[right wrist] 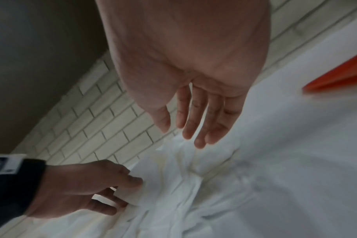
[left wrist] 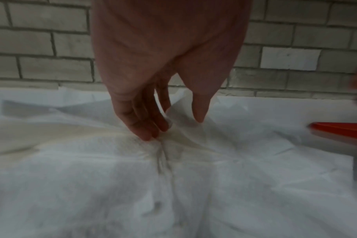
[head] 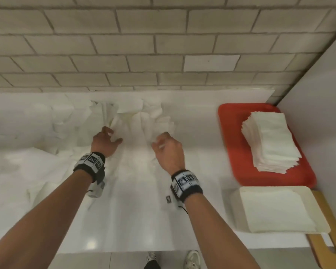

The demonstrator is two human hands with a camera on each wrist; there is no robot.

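A heap of crumpled white paper napkins (head: 136, 117) lies along the back of the white counter (head: 136, 220). My left hand (head: 110, 139) reaches into the heap; in the left wrist view a raised fold of napkin (left wrist: 173, 111) stands pinched between its thumb and fingers (left wrist: 153, 130). My right hand (head: 163, 144) hovers just right of it. In the right wrist view its fingers (right wrist: 200, 133) are straight and relaxed above the napkins (right wrist: 194, 185), holding nothing. The left hand (right wrist: 88, 190) also shows there, fingers spread on a sheet.
A red tray (head: 229, 136) at the right holds a tall stack of folded napkins (head: 270, 140). In front of it a cream tray (head: 318, 206) with one folded napkin lies on a wooden board (head: 330, 235). A brick wall (head: 163, 45) stands behind and a grey side wall (head: 322, 94) stands at the right.
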